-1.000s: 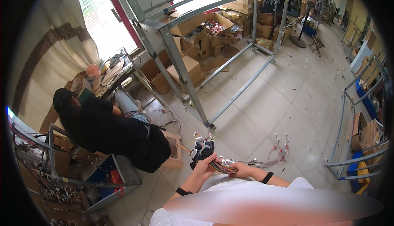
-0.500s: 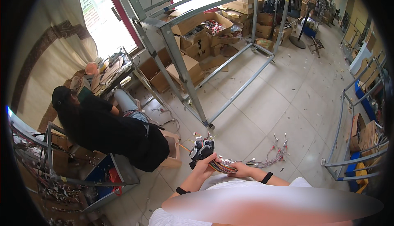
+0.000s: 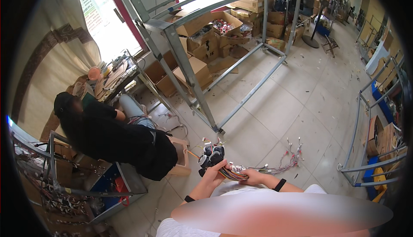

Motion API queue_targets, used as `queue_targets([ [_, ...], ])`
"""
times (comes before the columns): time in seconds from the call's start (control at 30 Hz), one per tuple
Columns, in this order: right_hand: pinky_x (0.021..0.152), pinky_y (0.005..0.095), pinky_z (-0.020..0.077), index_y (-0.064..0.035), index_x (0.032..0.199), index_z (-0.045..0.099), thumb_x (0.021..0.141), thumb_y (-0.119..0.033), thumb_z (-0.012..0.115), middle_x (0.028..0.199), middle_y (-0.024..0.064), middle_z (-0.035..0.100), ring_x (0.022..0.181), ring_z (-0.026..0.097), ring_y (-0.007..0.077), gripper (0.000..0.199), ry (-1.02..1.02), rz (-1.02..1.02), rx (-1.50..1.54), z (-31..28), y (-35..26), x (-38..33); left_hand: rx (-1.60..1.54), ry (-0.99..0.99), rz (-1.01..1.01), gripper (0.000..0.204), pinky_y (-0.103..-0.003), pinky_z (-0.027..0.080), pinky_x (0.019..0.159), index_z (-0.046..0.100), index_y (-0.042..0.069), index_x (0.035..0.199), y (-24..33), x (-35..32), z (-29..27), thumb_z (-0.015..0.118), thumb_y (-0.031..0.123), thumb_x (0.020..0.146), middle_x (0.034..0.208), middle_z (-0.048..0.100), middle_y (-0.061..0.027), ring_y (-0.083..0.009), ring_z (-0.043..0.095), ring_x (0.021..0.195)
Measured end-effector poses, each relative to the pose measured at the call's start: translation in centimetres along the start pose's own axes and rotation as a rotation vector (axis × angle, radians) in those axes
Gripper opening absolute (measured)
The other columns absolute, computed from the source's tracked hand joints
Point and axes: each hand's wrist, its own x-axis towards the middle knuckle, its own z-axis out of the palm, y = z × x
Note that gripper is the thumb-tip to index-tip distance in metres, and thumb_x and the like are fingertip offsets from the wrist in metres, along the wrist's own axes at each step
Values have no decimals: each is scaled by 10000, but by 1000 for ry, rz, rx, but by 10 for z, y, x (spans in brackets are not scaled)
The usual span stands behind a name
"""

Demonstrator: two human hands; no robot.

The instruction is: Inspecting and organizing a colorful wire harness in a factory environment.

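Just in front of my body, a bundle of multicoloured wires runs between my two hands. My left hand is closed round its left end, below several black round parts with cables and small plugs sticking out. The right end is gripped in my right hand, with the thumb toward the wires. From there, thinner wires with small white and red connectors trail off to the right. My fingertips are partly hidden behind the bundle.
A co-worker in black sits on a stool at the left, by a cluttered workbench. A tall metal frame stands ahead, with cardboard boxes behind it. Another metal rack is on the right. Tiled floor lies between.
My view has shifted very slightly. Both hands keep the same hold on the wire bundle, and little else differs.
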Motion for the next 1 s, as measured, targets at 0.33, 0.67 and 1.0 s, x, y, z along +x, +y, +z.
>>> queue_targets([
  [0.33,780,365,478,-54,1031,593,776,-272,710,942,161,649,857,623,291,355,-6,8,-16,-4,-2,0,0,-14,-15,120,-389,497,795,584,36,806,3,2,2,624,125,877,734,589,-80,-222,598,778],
  [0.67,774,373,473,-61,986,602,782,-345,692,918,147,648,865,617,300,361,3,-14,25,0,4,-1,25,-9,-5,133,-374,487,790,579,34,808,0,-1,4,624,137,879,733,581,-77,-219,587,784],
  [1.0,778,374,475,-64,987,609,780,-355,692,915,147,651,865,619,303,366,-14,7,14,-1,-1,-2,16,-14,-16,138,-368,482,794,574,35,804,0,-5,4,619,139,883,737,574,-75,-215,581,791],
])
